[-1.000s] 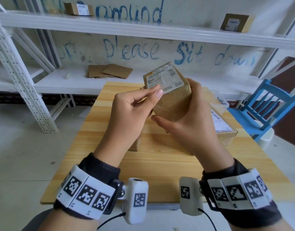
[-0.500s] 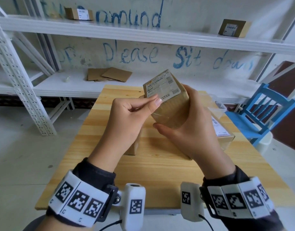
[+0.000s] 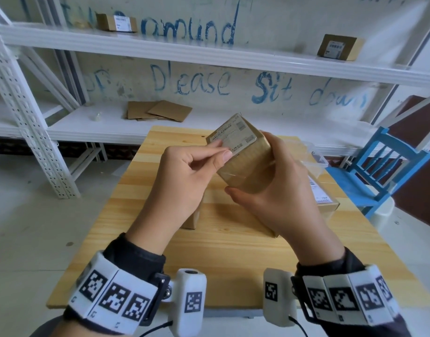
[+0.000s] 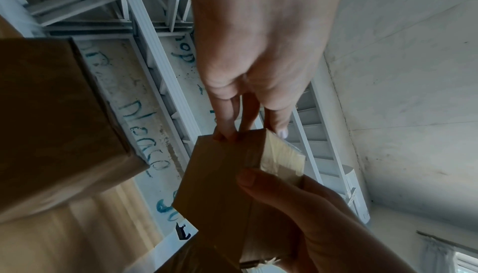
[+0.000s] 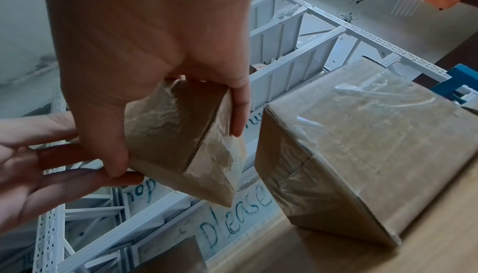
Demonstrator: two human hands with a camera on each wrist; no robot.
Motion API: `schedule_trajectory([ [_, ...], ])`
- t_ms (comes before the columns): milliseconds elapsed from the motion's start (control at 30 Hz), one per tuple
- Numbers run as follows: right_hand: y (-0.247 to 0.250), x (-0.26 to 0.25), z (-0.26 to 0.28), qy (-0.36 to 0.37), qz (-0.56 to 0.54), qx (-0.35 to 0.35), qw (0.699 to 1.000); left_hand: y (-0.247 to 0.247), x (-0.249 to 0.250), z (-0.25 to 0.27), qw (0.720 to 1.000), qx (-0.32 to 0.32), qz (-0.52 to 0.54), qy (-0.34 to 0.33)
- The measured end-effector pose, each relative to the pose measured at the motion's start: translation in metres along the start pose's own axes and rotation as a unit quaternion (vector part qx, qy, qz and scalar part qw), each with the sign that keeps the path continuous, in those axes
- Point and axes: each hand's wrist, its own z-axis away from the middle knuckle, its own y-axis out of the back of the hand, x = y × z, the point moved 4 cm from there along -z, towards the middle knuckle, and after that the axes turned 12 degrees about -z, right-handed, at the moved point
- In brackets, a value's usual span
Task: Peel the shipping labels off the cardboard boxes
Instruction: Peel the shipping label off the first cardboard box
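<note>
My right hand (image 3: 252,166) grips a small brown cardboard box (image 3: 250,171) above the wooden table (image 3: 233,263), thumb on the near face and fingers behind. A white shipping label (image 3: 235,136) covers the box's upper face. My left hand (image 3: 221,149) pinches the label's near left edge between thumb and forefinger. In the left wrist view the fingers (image 4: 227,128) sit on a corner of the box (image 4: 220,185). In the right wrist view the right hand (image 5: 178,132) wraps the taped box (image 5: 181,138), which is tilted.
A larger labelled box (image 3: 323,198) lies on the table to the right, a small one (image 3: 192,220) under my left hand, and a clear plastic tub (image 3: 316,159) behind. A blue chair (image 3: 389,171) stands right. White shelves (image 3: 209,54) hold two boxes and flat cardboard (image 3: 160,111).
The box has turned so its label face points more upward. My left thumb and forefinger have moved up from the box's side onto the label's edge.
</note>
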Motion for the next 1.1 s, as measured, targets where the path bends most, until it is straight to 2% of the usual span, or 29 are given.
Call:
schedule_trajectory([
  [100, 0.001, 0.001, 0.000, -0.001, -0.012, 0.001, 1.000, 0.002, 0.000, 0.001, 0.999, 0.012, -0.031, -0.009],
  [267, 0.008, 0.003, 0.000, -0.007, -0.044, 0.012, 0.999, 0.007, 0.004, 0.003, 0.998, -0.053, -0.008, -0.014],
  [500, 0.015, 0.005, -0.001, 0.010, -0.040, -0.003, 0.999, 0.005, 0.003, 0.003, 0.996, -0.084, 0.013, -0.010],
  [767, 0.016, 0.006, 0.001, 0.016, -0.036, -0.016, 0.999, 0.003, 0.001, 0.002, 0.998, -0.057, 0.024, 0.006],
  [933, 0.017, 0.006, 0.000, 0.018, -0.029, -0.012, 0.999, 0.001, 0.001, 0.005, 0.994, -0.098, 0.051, 0.021],
  [1100, 0.018, 0.008, 0.000, 0.016, -0.016, -0.015, 1.000, 0.001, 0.000, 0.005, 0.992, -0.107, 0.055, 0.031],
])
